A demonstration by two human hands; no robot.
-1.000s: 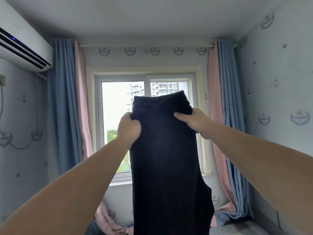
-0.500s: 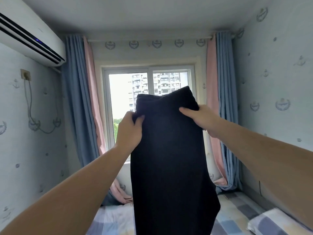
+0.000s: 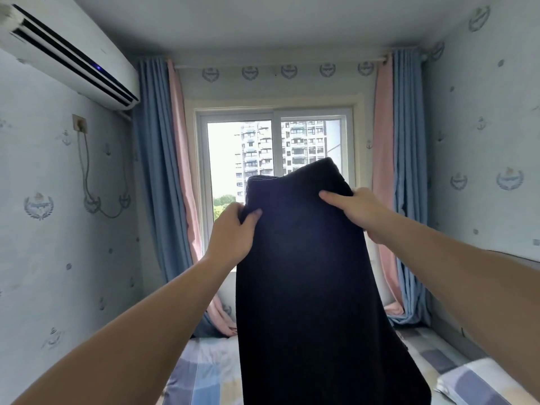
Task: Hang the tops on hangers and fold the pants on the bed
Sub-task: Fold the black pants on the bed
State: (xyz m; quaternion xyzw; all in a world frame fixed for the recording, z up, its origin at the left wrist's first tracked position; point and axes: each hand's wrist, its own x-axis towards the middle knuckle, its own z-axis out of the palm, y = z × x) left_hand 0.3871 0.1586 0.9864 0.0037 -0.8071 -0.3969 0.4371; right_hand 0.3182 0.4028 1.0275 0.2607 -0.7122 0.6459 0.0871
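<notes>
Both hands up, apart: left hand [image 3: 232, 233] and right hand [image 3: 358, 209] each pinch the waistband of dark pants [image 3: 309, 287], hanging above checked bed [image 3: 204, 372].

Pants [image 3: 306, 287] hang before the window [image 3: 233, 159], covering its lower right. Left hand [image 3: 230, 238] and right hand [image 3: 359, 211] grip their top corners. Curtains [image 3: 155, 171] flank the window. Air conditioner [image 3: 67, 54]: above-left of window. Bed [image 3: 204, 372]: below window. Pillow [image 3: 479, 381]: below-right.
</notes>
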